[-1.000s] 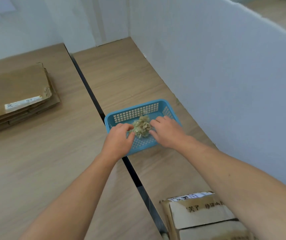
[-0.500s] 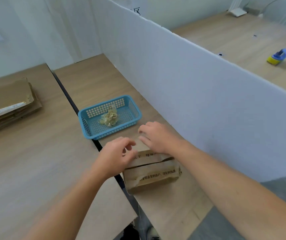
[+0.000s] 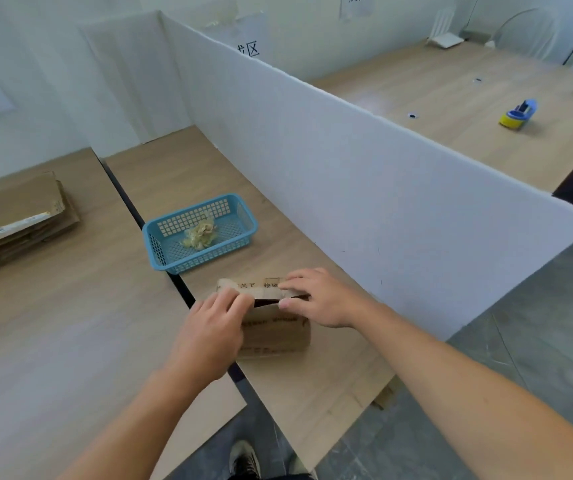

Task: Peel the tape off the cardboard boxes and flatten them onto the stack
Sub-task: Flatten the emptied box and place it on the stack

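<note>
A small brown cardboard box (image 3: pixel 276 332) with printed writing stands on the right table near its front edge. My left hand (image 3: pixel 214 329) grips the box's left end, fingers curled over the top flap. My right hand (image 3: pixel 319 296) holds the far top flap, thumb at the dark slit between the flaps and fingers over the flap. A stack of flattened cardboard (image 3: pixel 14 216) lies on the left table at the far left. A ball of peeled tape (image 3: pixel 200 233) sits in a blue plastic basket (image 3: pixel 160 249) behind the box.
A white partition board (image 3: pixel 347 174) runs along the right table's far side, close to my right hand. A dark gap (image 3: pixel 129 206) separates the two tables. Beyond the partition lies a blue and yellow tape dispenser (image 3: pixel 517 114). The floor and my shoe (image 3: pixel 245 459) show below.
Both hands left the basket, where the tape ball stays, and came back to the box. They now grip its top flaps, which show a dark slit between them.
</note>
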